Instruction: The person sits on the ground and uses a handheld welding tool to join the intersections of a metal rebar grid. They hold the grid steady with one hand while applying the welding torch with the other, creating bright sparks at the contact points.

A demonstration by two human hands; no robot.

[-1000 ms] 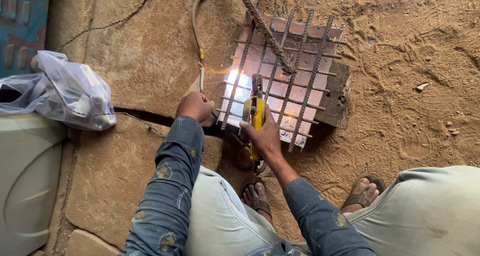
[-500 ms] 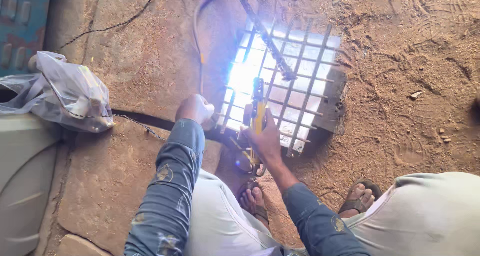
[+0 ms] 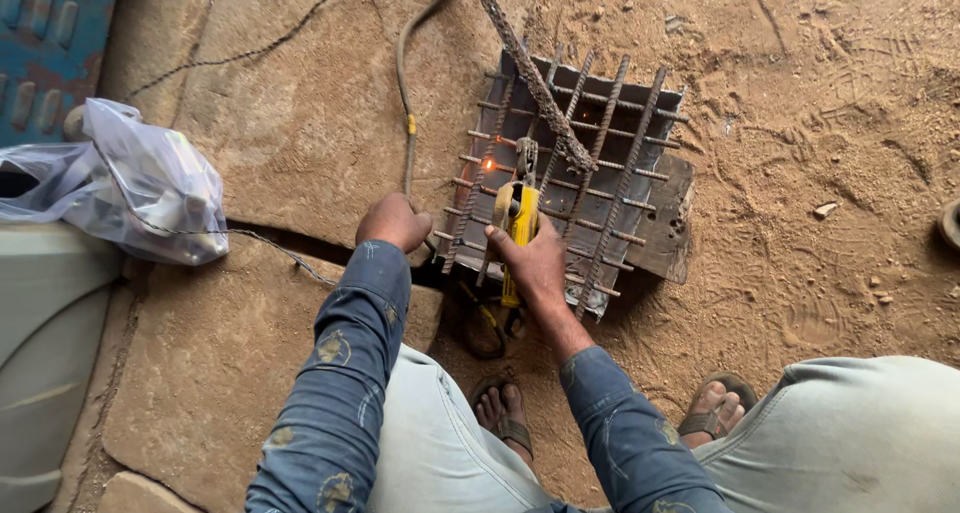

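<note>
Sandy ground and cracked stone slabs (image 3: 300, 113) frame a squatting person at work over a rebar grid (image 3: 570, 163), which lies on a dark plate just beyond the knees. Nearest the camera, two sandalled feet sit on the near side of the grid, one (image 3: 505, 418) directly below it, the other (image 3: 715, 408) off to its right. The right hand (image 3: 535, 263) is closed around a yellow-handled electrode holder (image 3: 518, 218), its tip resting on the grid beside one small orange glow (image 3: 489, 165). The left hand (image 3: 393, 223) is curled at the grid's near-left corner; whether it grips anything cannot be told. Judging by the glow, one joint has just been tacked, and the next move appears to call for shifting the tip to a neighbouring crossing. The grid counts roughly six long bars, crossed by several shorter ones. One loose twisted bar (image 3: 530, 73) slants across it, one cable (image 3: 405, 103) runs past its left edge, and one plastic bag (image 3: 130, 188) lies well left.
</note>
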